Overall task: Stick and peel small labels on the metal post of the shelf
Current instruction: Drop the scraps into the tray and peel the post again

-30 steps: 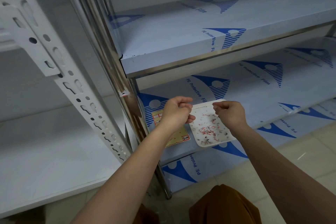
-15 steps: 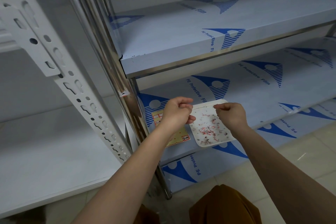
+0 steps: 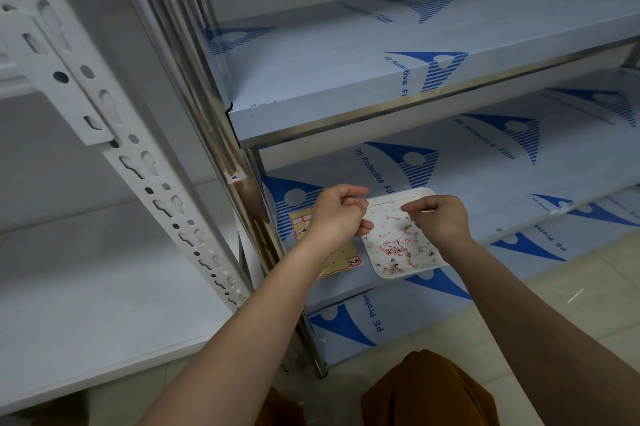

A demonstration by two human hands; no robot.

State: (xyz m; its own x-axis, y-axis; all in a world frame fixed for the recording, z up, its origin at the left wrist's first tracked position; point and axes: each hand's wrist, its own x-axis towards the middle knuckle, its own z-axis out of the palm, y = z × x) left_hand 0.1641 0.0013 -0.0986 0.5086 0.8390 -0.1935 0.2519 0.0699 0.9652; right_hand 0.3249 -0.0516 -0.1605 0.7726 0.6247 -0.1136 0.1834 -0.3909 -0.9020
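Hands, two: left (image 3: 335,214) and right (image 3: 437,218) curl fingertips together above one tray (image 3: 381,270); anything pinched is too small to tell.

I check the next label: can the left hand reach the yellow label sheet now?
Probably yes: the left hand hovers right above the yellow label sheet, and nothing lies between them.

The tray (image 3: 398,199) sits on a low shelf (image 3: 485,183), with little paper bits (image 3: 398,245) in it. The label sheet (image 3: 341,261) lies on the same shelf, just left of the tray. The metal post (image 3: 207,114) stands left of both. One small label (image 3: 235,178) is on the post. Another shelf (image 3: 346,79) is above.
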